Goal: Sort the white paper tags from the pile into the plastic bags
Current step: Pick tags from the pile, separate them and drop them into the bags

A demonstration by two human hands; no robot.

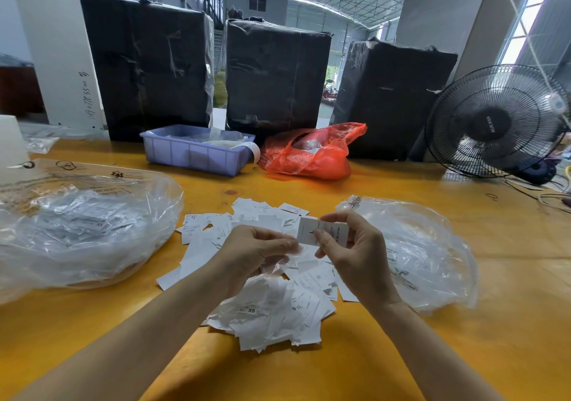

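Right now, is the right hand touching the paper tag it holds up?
Touching. The head view shows the right hand pinching the paper tag, thumb pressed on its front.

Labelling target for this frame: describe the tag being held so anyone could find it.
On the yellow table, find the pile of white tags between two clear plastic bags. Just above it, the right hand pinches one tag. It alone is lifted off the pile, showing a printed L.

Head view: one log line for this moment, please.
stage: sorting | right hand: pinches tag, marked L | left hand: holds small clear bag | pile: on table, between hands
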